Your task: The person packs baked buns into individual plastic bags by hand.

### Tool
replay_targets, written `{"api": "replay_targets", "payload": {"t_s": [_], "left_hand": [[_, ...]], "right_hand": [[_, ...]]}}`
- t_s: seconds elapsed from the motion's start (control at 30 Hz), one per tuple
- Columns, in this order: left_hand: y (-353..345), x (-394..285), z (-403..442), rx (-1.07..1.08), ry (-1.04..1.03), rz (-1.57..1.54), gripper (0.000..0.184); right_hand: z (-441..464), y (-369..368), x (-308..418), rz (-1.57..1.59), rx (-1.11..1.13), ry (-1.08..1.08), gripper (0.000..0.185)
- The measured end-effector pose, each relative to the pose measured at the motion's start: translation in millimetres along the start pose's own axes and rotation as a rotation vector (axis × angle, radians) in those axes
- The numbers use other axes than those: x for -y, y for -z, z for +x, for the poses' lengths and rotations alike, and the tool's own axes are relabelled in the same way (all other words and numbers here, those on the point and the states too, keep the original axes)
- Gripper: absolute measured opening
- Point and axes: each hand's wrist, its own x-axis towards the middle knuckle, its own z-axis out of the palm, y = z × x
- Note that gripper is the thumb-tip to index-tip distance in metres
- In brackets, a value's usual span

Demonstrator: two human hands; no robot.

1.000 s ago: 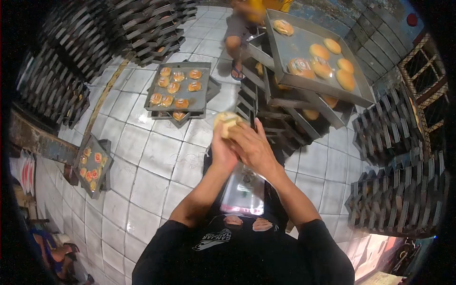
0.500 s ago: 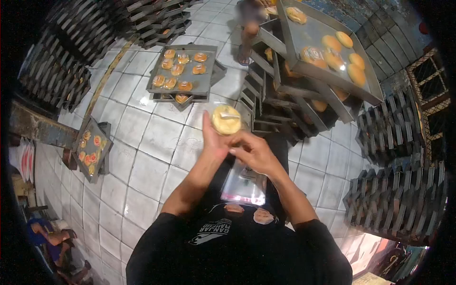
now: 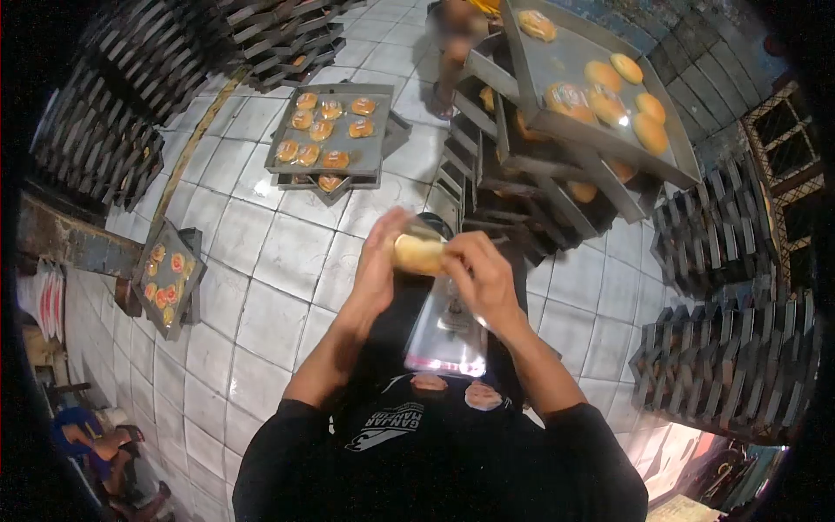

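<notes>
A round golden bun (image 3: 419,255) in what looks like a clear plastic wrapper is held up in front of my body, tilted so its side shows. My left hand (image 3: 377,268) is closed around its left side, slightly blurred. At the bun's right end, my right hand (image 3: 481,274) pinches with thumb and fingers on the wrapper's edge; the exact grip is partly hidden. Below the hands, a pile of clear plastic bags (image 3: 445,339) with a pink printed edge lies on my lap.
To the right rises a crisscross stack of metal trays, with buns on the top tray (image 3: 557,65). Another tray (image 3: 374,157) of wrapped buns sits on the tiled floor ahead. A tray of decorated buns (image 3: 165,283) stands left. More tray stacks (image 3: 722,370) line the sides; a seated person (image 3: 87,439) is lower left.
The bun has tipped from face-up to edge-on and come slightly lower. My right hand has moved from beside my left wrist up to the bun's right end.
</notes>
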Motion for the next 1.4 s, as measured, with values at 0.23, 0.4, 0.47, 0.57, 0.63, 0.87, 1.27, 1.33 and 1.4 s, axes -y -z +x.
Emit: {"api": "replay_targets", "payload": {"t_s": [0.23,0.4,0.47,0.57,0.63,0.87,1.27,1.33,1.4], "left_hand": [[-12,9,8,0.011,-0.328,0.345,0.038],[-12,-8,19,-0.141,-0.201,0.363,0.027],[-3,-12,22,-0.255,-0.589,0.649,0.026],[27,12,-9,-0.178,-0.492,0.650,0.020],[57,51,-11,-0.100,-0.103,0.343,0.017],[-6,7,16,0.189,-0.050,-0.322,0.027],[-3,37,-59,0.347,-0.660,1.356,0.047],[15,40,-59,0.459,-0.769,1.427,0.033],[15,28,-55,0.623,-0.900,1.324,0.024]], "right_hand": [[8,-8,-35,-0.044,0.029,-0.214,0.022],[33,0,-55,0.291,0.029,-0.695,0.029],[31,9,-67,0.579,0.052,-0.899,0.031],[-19,-2,-60,0.734,0.153,-1.006,0.031],[-67,-27,-69,0.848,0.208,-1.119,0.029],[-23,14,-22,0.899,-0.240,-0.836,0.016],[13,78,-15,-0.326,-0.022,-0.163,0.065],[-41,42,-23,-0.207,0.206,-0.153,0.058],[-66,30,-13,-0.278,0.258,-0.143,0.049]]}}
